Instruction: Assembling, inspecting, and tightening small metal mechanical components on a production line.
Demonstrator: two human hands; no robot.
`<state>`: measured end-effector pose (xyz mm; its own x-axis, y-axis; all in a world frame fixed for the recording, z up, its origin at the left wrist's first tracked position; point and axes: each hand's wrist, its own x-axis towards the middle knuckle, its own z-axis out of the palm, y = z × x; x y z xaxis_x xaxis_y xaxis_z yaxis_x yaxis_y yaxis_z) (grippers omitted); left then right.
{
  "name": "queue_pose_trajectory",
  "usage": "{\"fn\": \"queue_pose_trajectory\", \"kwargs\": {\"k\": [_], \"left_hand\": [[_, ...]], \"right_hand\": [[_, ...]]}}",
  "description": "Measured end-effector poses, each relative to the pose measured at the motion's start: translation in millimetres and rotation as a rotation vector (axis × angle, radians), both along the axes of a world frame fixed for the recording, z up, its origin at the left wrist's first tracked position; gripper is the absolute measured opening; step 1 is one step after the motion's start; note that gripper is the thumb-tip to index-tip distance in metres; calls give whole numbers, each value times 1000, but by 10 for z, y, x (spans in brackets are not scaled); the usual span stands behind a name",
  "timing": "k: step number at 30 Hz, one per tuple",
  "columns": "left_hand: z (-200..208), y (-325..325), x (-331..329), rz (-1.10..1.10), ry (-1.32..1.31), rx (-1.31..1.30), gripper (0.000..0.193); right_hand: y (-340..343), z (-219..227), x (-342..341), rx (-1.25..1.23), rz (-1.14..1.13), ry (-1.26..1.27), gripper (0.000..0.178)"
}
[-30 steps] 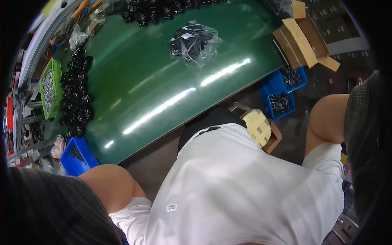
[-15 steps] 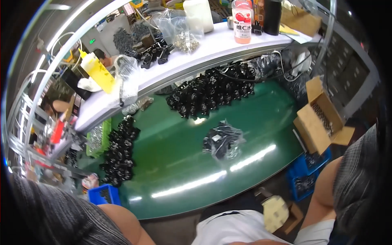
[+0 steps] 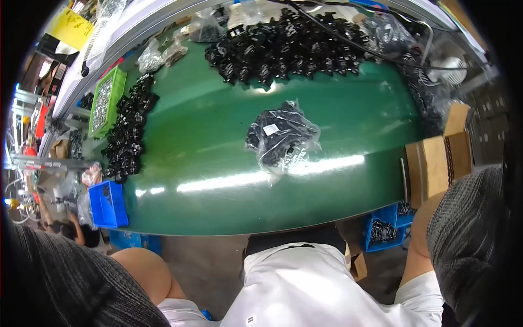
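Neither of my hands shows; only my bent arms come in at the lower edge, the left arm (image 3: 144,270) and the right arm (image 3: 422,245), both in dark grey knitted sleeves with some bare skin. A clear plastic bag of black parts (image 3: 280,136), bearing a small white label, lies on the green tabletop (image 3: 201,147) in front of me. Nothing is seen touching it. Many small black parts (image 3: 289,49) are heaped along the back of the table. Another row of black parts (image 3: 128,128) runs down its left side.
A green bin (image 3: 107,101) of small metal pieces and a blue bin (image 3: 108,204) stand at the left edge. At right are an open cardboard box (image 3: 434,163) and, lower down, blue crates (image 3: 384,231) of parts. A black cable (image 3: 348,41) crosses the back heap.
The view has tilted down and shifted, so the table's back heap sits higher and the shelf with the bottles has left the picture. The bag stays on the table.
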<state>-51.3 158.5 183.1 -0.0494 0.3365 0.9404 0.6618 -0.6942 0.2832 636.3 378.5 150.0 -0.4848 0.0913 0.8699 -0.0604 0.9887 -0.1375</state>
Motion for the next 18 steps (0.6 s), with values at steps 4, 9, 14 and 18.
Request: {"fn": "queue_pose_trajectory", "kwargs": {"k": [4, 9, 14, 18], "left_hand": [[594, 530, 952, 72, 183, -95, 52], [188, 1126, 1138, 183, 179, -65, 52], [-2087, 1096, 788, 532, -348, -931, 56], [-3328, 919, 452, 764, -175, -1083, 61]], "right_hand": [[548, -115, -2202, -48, 93, 145, 64], [560, -300, -3130, -233, 1, -137, 65], [1471, -1555, -4020, -506, -319, -565, 70], [2132, -1792, -5174, -234, -371, -688, 72]]}}
